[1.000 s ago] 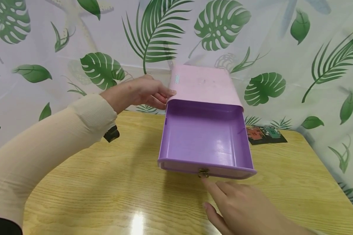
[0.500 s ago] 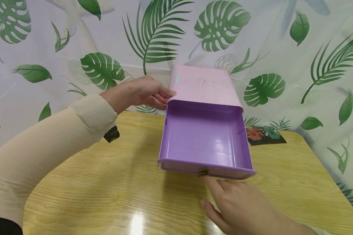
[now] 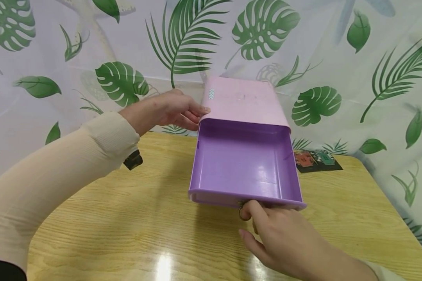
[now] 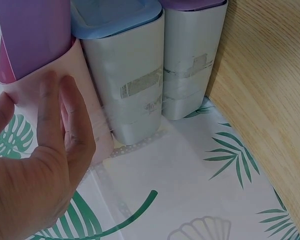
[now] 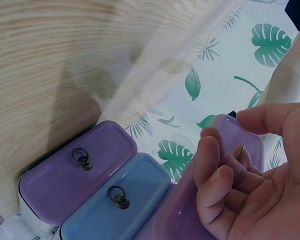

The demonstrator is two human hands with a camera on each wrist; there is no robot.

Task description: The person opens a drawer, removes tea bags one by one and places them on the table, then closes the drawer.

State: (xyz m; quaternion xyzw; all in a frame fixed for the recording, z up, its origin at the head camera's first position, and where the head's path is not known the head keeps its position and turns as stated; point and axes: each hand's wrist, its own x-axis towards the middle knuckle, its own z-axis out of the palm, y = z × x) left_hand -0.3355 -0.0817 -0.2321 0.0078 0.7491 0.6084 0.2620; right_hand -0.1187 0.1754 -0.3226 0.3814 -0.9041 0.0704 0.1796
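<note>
While the uncurled left hand [image 3: 177,109] touches one pink casing [image 3: 246,102], the right hand [image 3: 285,236] hooks one of three ring pulls [image 5: 241,150].

The head view was bright, with shine on the table [image 3: 126,222] and drawer [image 3: 237,166]; wrist views were dimmer.

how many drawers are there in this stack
3: the open purple drawer on top, the blue drawer beneath it, and the lower purple drawer next to the table. The head view hides the lower two; no others show.
</note>
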